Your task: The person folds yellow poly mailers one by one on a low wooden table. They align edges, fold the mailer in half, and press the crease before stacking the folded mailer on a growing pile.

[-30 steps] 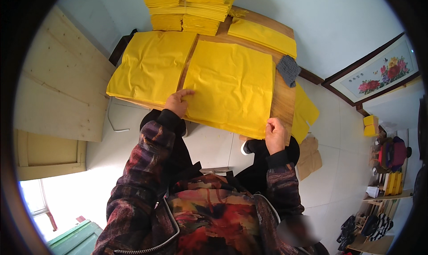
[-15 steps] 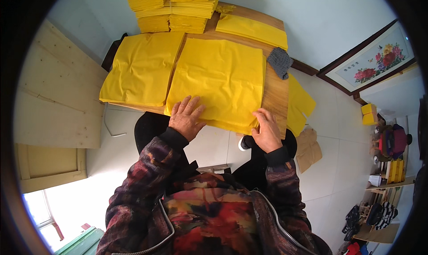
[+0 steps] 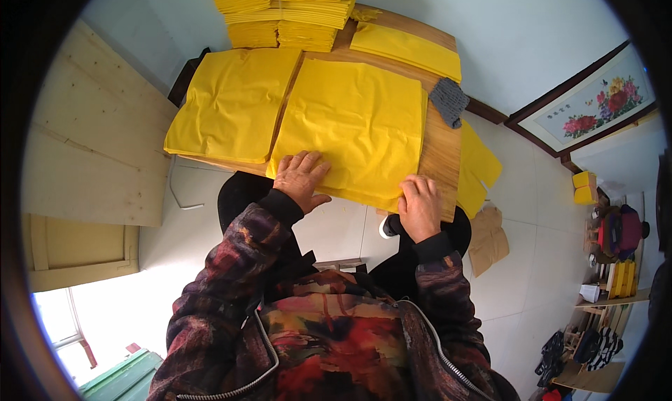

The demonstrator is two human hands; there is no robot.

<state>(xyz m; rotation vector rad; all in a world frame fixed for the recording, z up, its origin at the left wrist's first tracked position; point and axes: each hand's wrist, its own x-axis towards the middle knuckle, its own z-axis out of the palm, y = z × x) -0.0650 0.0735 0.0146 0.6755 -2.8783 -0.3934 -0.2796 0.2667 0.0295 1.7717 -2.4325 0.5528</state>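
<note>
A stack of thin yellow sheets (image 3: 357, 114), wrinkled on top like soft paper or non-woven cloth, lies in front of me at the near edge of the wooden table. My left hand (image 3: 301, 180) rests on its near left part, fingers stretched out and slightly apart, thumb off the edge. At the near right corner, my right hand (image 3: 420, 206) has its fingers curled and pressed together on the sheet's edge. How many layers it pinches is hidden. Left of this stack lies a second yellow stack (image 3: 234, 107), a narrow strip of table between them.
Tall bundles of folded yellow sheets (image 3: 280, 12) stand at the back left. A folded yellow pile (image 3: 406, 49) and a grey knitted cloth (image 3: 448, 101) lie on the wooden table (image 3: 441, 156). Brown paper (image 3: 488, 243) is on the floor at right. A wooden board (image 3: 91, 128) stands left.
The view has shifted slightly, moving the table rightward in the picture. My right fingers have curled more tightly at the stack's corner. The left hand stays flat on the sheets.
</note>
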